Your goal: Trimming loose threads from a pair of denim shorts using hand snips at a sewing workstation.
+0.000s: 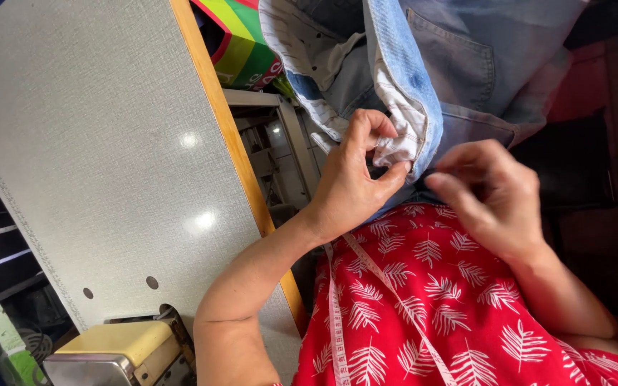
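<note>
- L hand (352,182): thumb + index pinched shut on folded white striped lining (402,146) at edge of denim garment (466,64); other fingers curled in, wrist bent toward lap.
- R hand (491,193): just beside L, fingertips bunched at same garment edge, near a dark bit under the lining. Fingers nearly closed; can't tell if they actually grip cloth or only touch it.
- Denim garment: light blue, hangs over lap in front of person, inside turned partly out w/ striped lining showing; back pocket visible upper right. Lower edge sits right between both hands.
- Red dress w/ white leaf print (452,307) covers lap below hands.
- White tape measure (337,322) draped across dress, runs from near L wrist down to bottom of frame.
- Grey textured tabletop (94,143) w/ wood edge strip on person's left, well apart from hands; two small holes near its lower end.
- Sewing machine part, cream top + metal (119,350), at bottom left corner of table.
- Bright green/red/yellow bag (241,43) behind table edge, next to garment top.
</note>
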